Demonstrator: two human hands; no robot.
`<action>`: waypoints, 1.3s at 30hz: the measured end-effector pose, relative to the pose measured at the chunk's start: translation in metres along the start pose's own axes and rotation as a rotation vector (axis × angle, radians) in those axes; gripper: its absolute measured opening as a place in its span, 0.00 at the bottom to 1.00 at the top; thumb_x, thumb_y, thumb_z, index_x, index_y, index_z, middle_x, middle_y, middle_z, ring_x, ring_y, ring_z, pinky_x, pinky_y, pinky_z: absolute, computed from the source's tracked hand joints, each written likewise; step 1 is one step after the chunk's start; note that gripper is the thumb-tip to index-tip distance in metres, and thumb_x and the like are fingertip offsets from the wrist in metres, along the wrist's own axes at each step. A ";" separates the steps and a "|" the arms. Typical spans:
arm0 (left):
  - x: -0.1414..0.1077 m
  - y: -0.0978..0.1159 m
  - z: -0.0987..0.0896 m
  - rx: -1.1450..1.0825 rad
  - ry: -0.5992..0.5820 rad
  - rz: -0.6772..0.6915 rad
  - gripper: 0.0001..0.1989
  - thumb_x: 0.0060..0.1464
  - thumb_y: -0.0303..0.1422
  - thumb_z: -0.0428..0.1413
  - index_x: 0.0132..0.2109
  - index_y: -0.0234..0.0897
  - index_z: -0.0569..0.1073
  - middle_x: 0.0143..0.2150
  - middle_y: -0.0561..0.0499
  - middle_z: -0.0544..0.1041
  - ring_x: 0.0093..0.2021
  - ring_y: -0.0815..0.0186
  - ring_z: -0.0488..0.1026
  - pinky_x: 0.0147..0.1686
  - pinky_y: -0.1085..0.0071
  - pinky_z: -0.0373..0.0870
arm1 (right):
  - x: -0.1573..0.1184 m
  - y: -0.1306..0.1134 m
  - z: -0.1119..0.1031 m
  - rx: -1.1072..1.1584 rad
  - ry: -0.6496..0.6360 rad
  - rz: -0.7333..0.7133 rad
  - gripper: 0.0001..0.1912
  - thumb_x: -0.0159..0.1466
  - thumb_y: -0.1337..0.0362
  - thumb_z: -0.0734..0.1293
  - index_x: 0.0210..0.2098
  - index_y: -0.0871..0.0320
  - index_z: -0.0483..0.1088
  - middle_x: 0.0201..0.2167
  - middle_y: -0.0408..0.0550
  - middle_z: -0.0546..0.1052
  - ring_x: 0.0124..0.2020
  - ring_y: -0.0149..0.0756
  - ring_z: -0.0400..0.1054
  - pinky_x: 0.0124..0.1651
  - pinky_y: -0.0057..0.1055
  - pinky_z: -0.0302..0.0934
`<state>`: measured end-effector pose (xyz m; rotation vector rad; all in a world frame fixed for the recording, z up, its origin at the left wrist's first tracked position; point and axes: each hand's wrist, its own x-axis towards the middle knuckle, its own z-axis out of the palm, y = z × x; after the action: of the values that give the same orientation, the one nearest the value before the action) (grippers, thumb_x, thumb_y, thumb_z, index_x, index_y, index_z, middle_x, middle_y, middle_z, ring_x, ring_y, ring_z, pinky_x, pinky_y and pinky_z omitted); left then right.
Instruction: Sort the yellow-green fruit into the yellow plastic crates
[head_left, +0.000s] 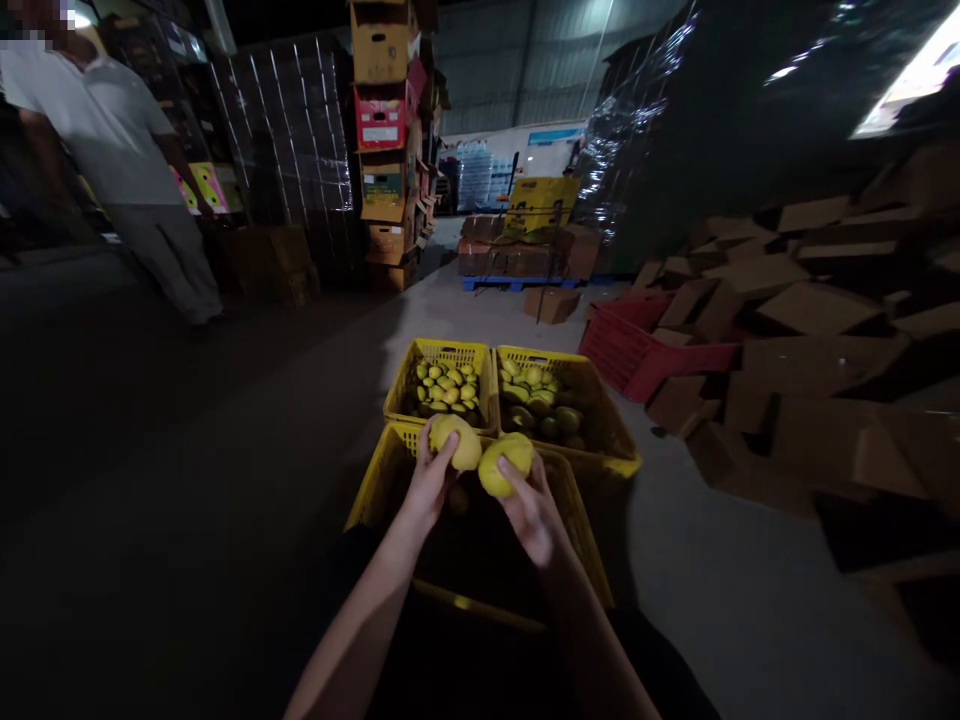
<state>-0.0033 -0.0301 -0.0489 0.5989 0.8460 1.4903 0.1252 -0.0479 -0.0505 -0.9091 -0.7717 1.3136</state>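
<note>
My left hand [429, 484] is closed around a pale yellow mango [465, 448], thumb lying across its near side. A brighter yellow mango [493, 470] sits in my right hand [535, 515], gripped between thumb and fingers. The two fruits are held side by side with a small gap, above a yellow plastic crate [366, 482] whose inside is mostly dark; a dim round fruit [457, 499] shows below my left hand. Just beyond stand two more crates: the left crate [391, 400] holds several small yellow-green mangoes, the right crate [616, 428] holds larger, greener ones.
A red crate [637, 365] and a heap of cardboard boxes [825, 390] lie to the right. Ahead, a blue pallet [510, 285] bears cartons, beside a tall stack of boxes [386, 185]. A person [135, 150] in a light shirt is at the far left.
</note>
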 end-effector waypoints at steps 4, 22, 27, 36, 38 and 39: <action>0.002 0.000 -0.012 0.371 -0.019 0.392 0.34 0.37 0.36 0.70 0.52 0.42 0.67 0.53 0.47 0.72 0.51 0.62 0.70 0.51 0.67 0.67 | 0.008 0.007 -0.012 -0.515 0.153 -0.492 0.37 0.43 0.58 0.78 0.51 0.53 0.65 0.52 0.51 0.72 0.52 0.47 0.67 0.57 0.48 0.60; -0.007 0.019 -0.011 -0.151 -0.175 -0.067 0.20 0.41 0.33 0.67 0.45 0.38 0.75 0.46 0.48 0.78 0.47 0.62 0.75 0.49 0.67 0.71 | 0.000 -0.010 -0.015 0.055 -0.014 -0.104 0.25 0.44 0.61 0.77 0.42 0.51 0.72 0.40 0.43 0.79 0.42 0.41 0.74 0.45 0.37 0.68; -0.007 0.016 -0.007 -0.236 -0.165 -0.169 0.13 0.50 0.34 0.62 0.43 0.35 0.75 0.48 0.46 0.78 0.52 0.61 0.73 0.52 0.68 0.70 | -0.002 -0.005 -0.009 0.177 -0.088 0.092 0.21 0.50 0.52 0.73 0.40 0.55 0.73 0.35 0.48 0.80 0.39 0.47 0.75 0.39 0.42 0.71; -0.010 0.013 0.000 -0.229 -0.035 -0.219 0.15 0.50 0.38 0.61 0.42 0.33 0.76 0.39 0.49 0.80 0.39 0.66 0.76 0.41 0.75 0.71 | -0.012 0.004 0.004 0.067 -0.153 0.129 0.22 0.54 0.46 0.70 0.38 0.56 0.72 0.30 0.46 0.79 0.34 0.41 0.74 0.31 0.33 0.70; -0.010 0.013 0.000 -0.193 0.006 -0.262 0.16 0.48 0.41 0.61 0.40 0.33 0.76 0.34 0.50 0.80 0.32 0.67 0.76 0.32 0.75 0.71 | -0.013 0.006 0.005 0.078 -0.134 0.154 0.23 0.54 0.43 0.69 0.37 0.56 0.71 0.28 0.46 0.79 0.32 0.40 0.74 0.27 0.32 0.69; -0.009 0.012 0.001 -0.180 0.023 -0.292 0.17 0.48 0.43 0.61 0.39 0.33 0.76 0.32 0.50 0.79 0.30 0.68 0.75 0.29 0.74 0.70 | -0.012 0.007 0.005 0.084 -0.111 0.162 0.23 0.54 0.42 0.68 0.37 0.55 0.71 0.27 0.45 0.78 0.31 0.40 0.74 0.25 0.31 0.67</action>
<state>-0.0091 -0.0389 -0.0376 0.3100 0.7713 1.2910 0.1158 -0.0593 -0.0539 -0.8509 -0.7344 1.5377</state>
